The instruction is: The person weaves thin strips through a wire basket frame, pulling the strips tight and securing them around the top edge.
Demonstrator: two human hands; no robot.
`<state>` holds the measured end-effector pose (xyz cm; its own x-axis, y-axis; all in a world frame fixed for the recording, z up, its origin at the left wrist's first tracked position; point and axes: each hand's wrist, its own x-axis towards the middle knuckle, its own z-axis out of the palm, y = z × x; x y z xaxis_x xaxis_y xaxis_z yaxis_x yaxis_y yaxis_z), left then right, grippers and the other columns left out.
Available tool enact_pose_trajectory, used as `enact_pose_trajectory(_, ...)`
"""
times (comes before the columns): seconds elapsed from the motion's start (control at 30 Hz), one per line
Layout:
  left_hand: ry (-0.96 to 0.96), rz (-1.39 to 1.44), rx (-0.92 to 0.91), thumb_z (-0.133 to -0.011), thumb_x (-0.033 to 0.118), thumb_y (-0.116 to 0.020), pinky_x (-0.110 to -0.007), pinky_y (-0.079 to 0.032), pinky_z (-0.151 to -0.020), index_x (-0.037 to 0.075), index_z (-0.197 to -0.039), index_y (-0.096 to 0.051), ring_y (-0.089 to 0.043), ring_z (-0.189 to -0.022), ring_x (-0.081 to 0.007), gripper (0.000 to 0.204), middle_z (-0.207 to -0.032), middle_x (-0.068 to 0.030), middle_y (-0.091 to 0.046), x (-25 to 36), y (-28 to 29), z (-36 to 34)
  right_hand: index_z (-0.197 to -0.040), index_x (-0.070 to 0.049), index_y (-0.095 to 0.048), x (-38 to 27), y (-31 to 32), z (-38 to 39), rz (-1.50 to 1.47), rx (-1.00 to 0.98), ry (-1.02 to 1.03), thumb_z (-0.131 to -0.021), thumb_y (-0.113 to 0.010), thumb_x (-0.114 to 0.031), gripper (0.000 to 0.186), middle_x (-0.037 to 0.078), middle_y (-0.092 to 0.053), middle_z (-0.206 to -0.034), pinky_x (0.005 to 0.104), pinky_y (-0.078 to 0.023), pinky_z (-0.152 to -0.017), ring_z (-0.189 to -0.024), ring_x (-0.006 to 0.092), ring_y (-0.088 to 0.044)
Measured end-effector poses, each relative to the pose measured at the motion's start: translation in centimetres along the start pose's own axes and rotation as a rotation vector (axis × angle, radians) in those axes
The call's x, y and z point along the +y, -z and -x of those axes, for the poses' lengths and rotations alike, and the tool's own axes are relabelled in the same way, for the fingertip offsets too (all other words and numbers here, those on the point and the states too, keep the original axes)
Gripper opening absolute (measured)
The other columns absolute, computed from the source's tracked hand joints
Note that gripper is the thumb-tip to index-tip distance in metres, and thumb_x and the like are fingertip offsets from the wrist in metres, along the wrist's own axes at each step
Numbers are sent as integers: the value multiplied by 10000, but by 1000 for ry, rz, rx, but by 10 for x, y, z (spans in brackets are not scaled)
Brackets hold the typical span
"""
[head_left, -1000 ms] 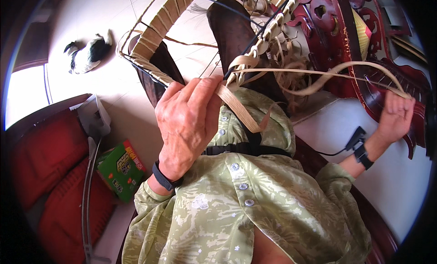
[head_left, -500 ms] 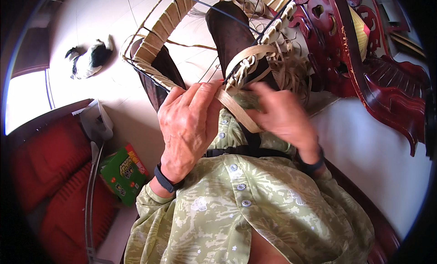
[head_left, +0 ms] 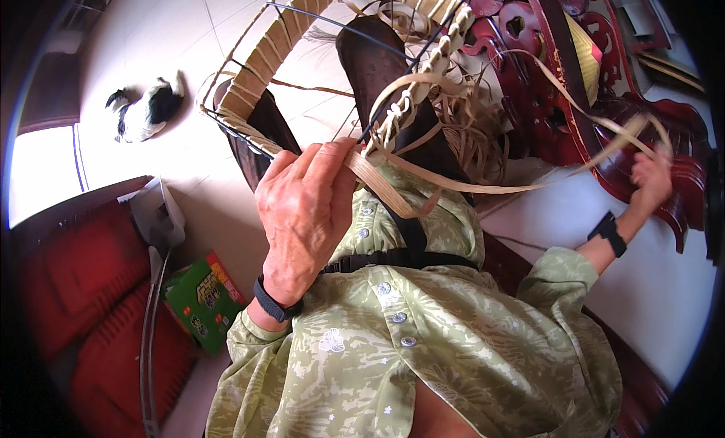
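My left hand [head_left: 302, 204] is closed on the near corner of an open frame [head_left: 260, 57] of dark wire wrapped with flat tan strips. Under its fingertips lies a folded, wider piece of strip that loops down over my shirt. Far out to the right, my right hand [head_left: 651, 180] grips a long tan strip [head_left: 491, 189], its fingers curled round it and partly blurred. That strip runs from the frame's near corner across to the hand, with another length arching above it. Knotted, braided wrapping [head_left: 400, 109] covers the frame's right side. My left fingertips are partly hidden.
A heap of loose tan strips [head_left: 472, 128] hangs beyond the frame's right side. Carved dark-red wooden furniture [head_left: 642, 147] stands at the right, near my right hand. At the left are red cushions [head_left: 83, 257] and a green box [head_left: 204, 298]. A black-and-white animal [head_left: 147, 109] lies on the floor.
My right hand has swung from beside the frame out to the far right, drawing the tan strip out with it. The left hand keeps its hold; the frame has shifted slightly left.
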<state>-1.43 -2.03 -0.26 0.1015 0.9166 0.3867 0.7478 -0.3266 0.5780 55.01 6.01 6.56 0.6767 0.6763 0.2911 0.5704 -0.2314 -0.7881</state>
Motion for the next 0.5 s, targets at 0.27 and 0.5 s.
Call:
enact_pose_trajectory(0.27,43,-38,-42,-849,47,-684,-355,-459,-680,55,-1057,-681,-647,-721,-256,209,-851,-71,-685,4,3,-2,-1130,-56,-686,-134,-169,289,122,-1294,409,-927,-719,-236,274,65,-655,-638,313,-460,-502,-517,138,-598)
enact_pose_trajectory(0.5,28,-35,-51,-839,38,-689,-352,-463,-682,58,-1061,-681,-634,-718,-252,223,-860,-64,-688,6,2,-2,-982,36,-673,-113,-127,226,-548,-1129,-230,-1000,-649,-258,295,25,-556,-653,276,-421,-475,-551,96,-535)
